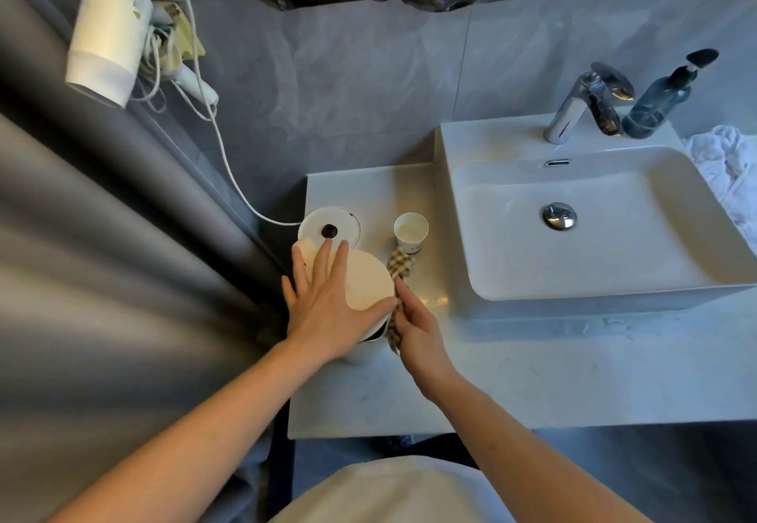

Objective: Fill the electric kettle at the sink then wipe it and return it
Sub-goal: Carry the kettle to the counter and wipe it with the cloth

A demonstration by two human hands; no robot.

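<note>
While seen from the head camera, left hand (327, 309) spread flat, fingers splayed, on the closed lid of the white electric kettle (366, 283), pressing down rather than gripping. Kettle standing on the pale tabletop (512, 375), near its left edge, just in front of the round white base (329, 227) with its dark centre pin. White cord (217, 125) running from the base up the grey wall. Right hand (418, 328) clenched around a checked brown-and-cream cloth (399, 268), cloth pressed against the kettle's right side and trailing back toward a white paper cup (411, 231). Cup upright just right of the base, apart from the kettle. White rectangular sink (614, 277) farther right on the tabletop, chrome faucet (573, 109) behind its basin, a dark pump bottle (659, 105) beside the faucet. Crumpled white towel (729, 170) at the far right edge. White hair dryer (110, 35) mounted on the wall at upper left. Grey curtain (102, 256) filling the left side.
</note>
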